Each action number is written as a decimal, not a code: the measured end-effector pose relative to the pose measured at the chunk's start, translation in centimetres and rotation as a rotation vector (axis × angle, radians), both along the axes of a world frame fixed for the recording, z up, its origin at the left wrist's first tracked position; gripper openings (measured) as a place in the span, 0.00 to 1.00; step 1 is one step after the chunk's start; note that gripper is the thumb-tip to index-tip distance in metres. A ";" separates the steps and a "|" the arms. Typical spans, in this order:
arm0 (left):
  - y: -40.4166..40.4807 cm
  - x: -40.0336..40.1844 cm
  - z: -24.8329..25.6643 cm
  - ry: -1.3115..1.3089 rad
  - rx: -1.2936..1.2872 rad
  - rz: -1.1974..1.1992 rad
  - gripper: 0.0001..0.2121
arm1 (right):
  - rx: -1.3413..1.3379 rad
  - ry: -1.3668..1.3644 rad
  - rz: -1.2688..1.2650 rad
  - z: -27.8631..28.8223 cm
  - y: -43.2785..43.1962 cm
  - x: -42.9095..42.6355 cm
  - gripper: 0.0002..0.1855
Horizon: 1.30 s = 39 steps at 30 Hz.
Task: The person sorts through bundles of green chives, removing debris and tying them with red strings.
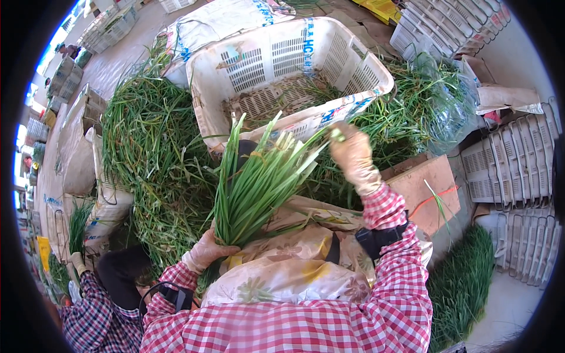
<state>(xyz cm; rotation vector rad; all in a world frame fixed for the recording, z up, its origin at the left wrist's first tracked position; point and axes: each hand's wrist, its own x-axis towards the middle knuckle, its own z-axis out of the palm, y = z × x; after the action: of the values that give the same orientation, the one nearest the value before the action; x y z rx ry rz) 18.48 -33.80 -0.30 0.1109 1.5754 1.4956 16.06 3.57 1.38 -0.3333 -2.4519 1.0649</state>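
A fanned bunch of long green leaves, which look like garlic chives [254, 189], rises from my left hand [211, 250], whose gloved fingers grip its lower end. My right hand [352, 154], also gloved, is raised at the right of the bunch's top, its fingers closed on a few thin leaves [324, 133] that reach towards the bunch. Just beyond both hands stands a white slatted plastic crate [384, 79] with leaf scraps on its floor. A stained floral apron [282, 273] covers my lap below the bunch.
Heaps of loose leaves lie left [150, 132] and right [397, 110] of the crate. A wooden board [423, 194] and a dense row of upright green leaves [463, 282] are at right, near stacked crates [512, 163]. At lower left a co-worker's gloved hand [78, 263] holds leaves.
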 end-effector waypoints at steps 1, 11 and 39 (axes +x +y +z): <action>0.2 0.0 -0.2 -0.003 0.021 0.016 0.26 | 0.049 -0.058 -0.178 -0.4 2.4 -0.3 0.07; -0.7 0.4 -2.1 -0.036 0.052 0.110 0.30 | -0.318 -0.563 0.237 4.1 -3.3 2.6 0.22; -4.7 1.2 -10.1 -0.090 0.021 0.395 0.25 | 0.696 0.084 -0.055 8.1 7.9 -4.5 0.14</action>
<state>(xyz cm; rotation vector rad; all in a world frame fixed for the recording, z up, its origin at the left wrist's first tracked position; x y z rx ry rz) 19.64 -38.50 -10.40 -0.2675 1.5696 1.7908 11.60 11.49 9.46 -0.1209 -2.5318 0.1547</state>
